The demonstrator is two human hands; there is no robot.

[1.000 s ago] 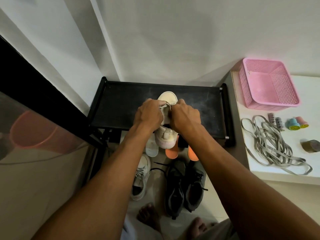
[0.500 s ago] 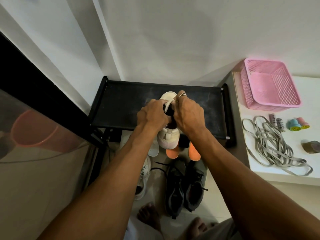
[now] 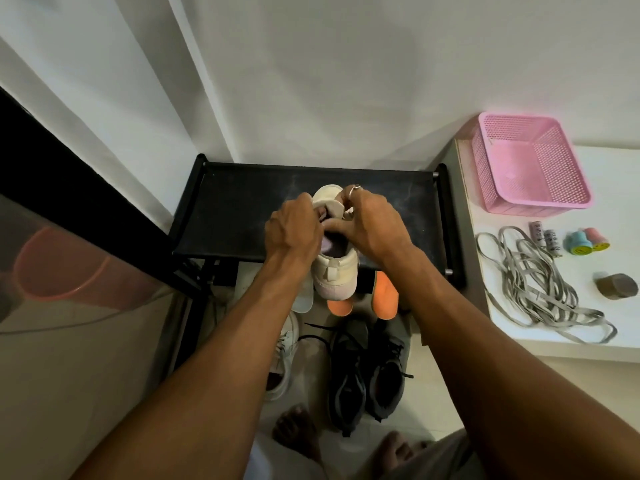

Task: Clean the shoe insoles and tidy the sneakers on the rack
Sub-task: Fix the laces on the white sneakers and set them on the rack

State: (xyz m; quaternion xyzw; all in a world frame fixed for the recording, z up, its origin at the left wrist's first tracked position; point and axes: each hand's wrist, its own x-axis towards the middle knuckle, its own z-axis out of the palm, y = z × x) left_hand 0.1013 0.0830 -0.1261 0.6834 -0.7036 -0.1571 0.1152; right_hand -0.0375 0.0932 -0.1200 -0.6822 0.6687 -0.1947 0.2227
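Head view: cream sneaker, tongue up.

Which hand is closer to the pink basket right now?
Right. The right hand grips the cream sneaker on the side toward the pink basket; the left hand holds the sneaker's far side.

Black rack, top shelf dusty, set against the wall. Cream sneaker at the shelf's 6 o'clock edge, heel overhanging; full rest on the shelf unclear.

Floor, pale tile, at 6 o'clock of the rack: dark sneakers as a pair, side by side; white sneaker at their 9 o'clock. Orange insoles and pale insole just below the shelf edge; what carries them is hidden.

White worktop at the rack's 3 o'clock: pink basket at its 12 o'clock end, grey laces heaped at 6 o'clock, brown tape roll at 3 o'clock of the laces.
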